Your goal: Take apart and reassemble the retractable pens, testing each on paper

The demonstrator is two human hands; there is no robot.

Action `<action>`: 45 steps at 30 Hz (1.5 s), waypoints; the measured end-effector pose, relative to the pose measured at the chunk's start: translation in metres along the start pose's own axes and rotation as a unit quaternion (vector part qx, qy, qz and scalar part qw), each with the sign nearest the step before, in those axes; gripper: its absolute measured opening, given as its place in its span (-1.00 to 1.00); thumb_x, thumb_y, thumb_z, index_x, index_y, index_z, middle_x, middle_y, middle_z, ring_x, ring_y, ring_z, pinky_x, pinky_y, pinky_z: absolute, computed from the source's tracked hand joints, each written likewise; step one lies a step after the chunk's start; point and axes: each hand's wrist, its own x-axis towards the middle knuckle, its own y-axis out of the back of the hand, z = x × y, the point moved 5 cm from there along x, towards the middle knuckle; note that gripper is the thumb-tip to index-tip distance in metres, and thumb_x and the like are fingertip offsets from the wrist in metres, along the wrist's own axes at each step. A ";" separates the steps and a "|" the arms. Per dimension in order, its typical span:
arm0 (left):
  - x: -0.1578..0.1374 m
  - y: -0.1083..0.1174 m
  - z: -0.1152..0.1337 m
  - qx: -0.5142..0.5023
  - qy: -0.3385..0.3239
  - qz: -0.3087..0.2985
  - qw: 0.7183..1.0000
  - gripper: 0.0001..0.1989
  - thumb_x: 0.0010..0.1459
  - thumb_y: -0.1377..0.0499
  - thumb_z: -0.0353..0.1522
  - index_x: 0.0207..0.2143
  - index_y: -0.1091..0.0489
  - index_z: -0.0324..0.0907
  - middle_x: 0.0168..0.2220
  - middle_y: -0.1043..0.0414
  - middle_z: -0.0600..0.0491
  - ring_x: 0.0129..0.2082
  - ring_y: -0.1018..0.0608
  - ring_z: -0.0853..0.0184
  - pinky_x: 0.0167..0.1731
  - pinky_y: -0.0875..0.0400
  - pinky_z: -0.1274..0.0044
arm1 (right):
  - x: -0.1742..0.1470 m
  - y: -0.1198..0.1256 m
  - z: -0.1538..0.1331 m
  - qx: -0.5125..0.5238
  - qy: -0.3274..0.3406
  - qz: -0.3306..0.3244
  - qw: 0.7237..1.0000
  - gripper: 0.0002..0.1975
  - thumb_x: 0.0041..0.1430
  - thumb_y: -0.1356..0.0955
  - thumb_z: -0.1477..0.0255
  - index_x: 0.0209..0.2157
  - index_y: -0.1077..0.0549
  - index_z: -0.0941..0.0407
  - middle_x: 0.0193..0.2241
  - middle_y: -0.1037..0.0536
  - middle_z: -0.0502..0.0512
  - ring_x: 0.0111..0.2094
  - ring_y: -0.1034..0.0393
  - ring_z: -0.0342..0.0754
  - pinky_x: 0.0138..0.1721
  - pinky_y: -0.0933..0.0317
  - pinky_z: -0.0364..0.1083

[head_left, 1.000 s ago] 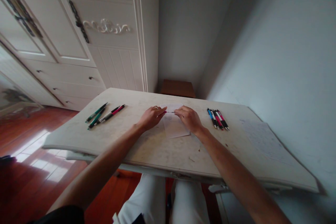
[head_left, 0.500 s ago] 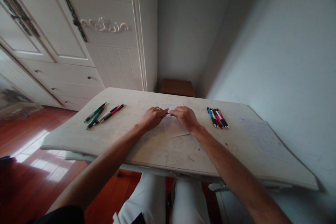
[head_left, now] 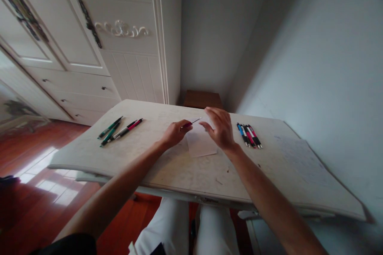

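Over the middle of the desk, my left hand (head_left: 174, 132) is closed around a pen (head_left: 196, 120) with some pink on its barrel. A thin dark rod, like a refill, sticks out of the pen toward the upper right; most of the barrel is hidden by my fingers. Just right of the rod's tip is my right hand (head_left: 220, 129), fingers spread and apart from it, with nothing visible in them. Beneath both hands lies a sheet of white paper (head_left: 202, 147), partly covered by them.
On the left of the desk (head_left: 167, 171) are several pens, green ones (head_left: 109, 134) beside a pink and black one (head_left: 133, 126). Several blue, pink and black pens (head_left: 249, 135) lie in a group on the right. A wall (head_left: 329, 87) borders the desk's right side; a white wardrobe (head_left: 131, 71) stands behind.
My right hand has let go of the pen's end, opened and lifted slightly up and right. The thin rod now shows, tilted upward from my left hand.
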 end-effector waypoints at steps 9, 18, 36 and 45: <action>0.003 0.005 0.001 -0.190 0.034 0.019 0.981 -0.70 0.19 -0.16 -0.13 -0.33 -0.38 -0.21 -0.24 -0.59 -0.09 -0.24 -0.60 0.26 -0.19 -0.45 0.45 | -0.015 -0.002 0.028 0.032 -0.149 0.037 0.988 -0.76 0.27 -0.27 0.38 -0.08 -0.42 0.14 -0.19 -0.55 0.21 -0.13 -0.41 0.05 -0.02 -0.28 0.08; 0.000 0.005 -0.002 -0.053 0.003 0.020 0.998 -0.72 0.27 -0.07 -0.19 -0.25 -0.44 -0.20 -0.30 -0.55 -0.01 -0.33 -0.54 0.32 -0.30 -0.39 0.53 | -0.040 -0.047 0.066 0.027 -0.196 -0.226 0.954 -0.47 0.11 -0.24 0.67 0.13 -0.38 0.14 -0.11 -0.61 0.14 -0.05 -0.46 0.00 0.06 -0.26 0.02; -0.001 0.006 -0.009 0.101 -0.051 0.008 0.994 -0.80 0.22 -0.08 -0.38 -0.23 -0.51 -0.20 -0.27 -0.55 -0.04 -0.26 -0.54 0.26 -0.15 -0.42 0.43 | -0.044 -0.046 0.082 -0.004 -0.167 -0.260 0.951 -0.69 0.10 -0.40 0.58 -0.08 -0.56 0.14 -0.26 -0.64 0.18 -0.20 -0.47 0.02 -0.10 -0.29 -0.03; -0.001 0.007 -0.011 0.137 -0.049 -0.001 0.989 -0.78 0.21 -0.09 -0.39 -0.23 -0.53 -0.19 -0.27 -0.56 -0.04 -0.26 -0.54 0.24 -0.17 -0.42 0.42 | -0.047 -0.048 0.083 -0.007 -0.148 -0.290 0.945 -0.75 0.08 -0.39 0.64 -0.20 -0.59 0.13 -0.25 -0.64 0.16 -0.20 -0.48 0.01 -0.09 -0.29 -0.04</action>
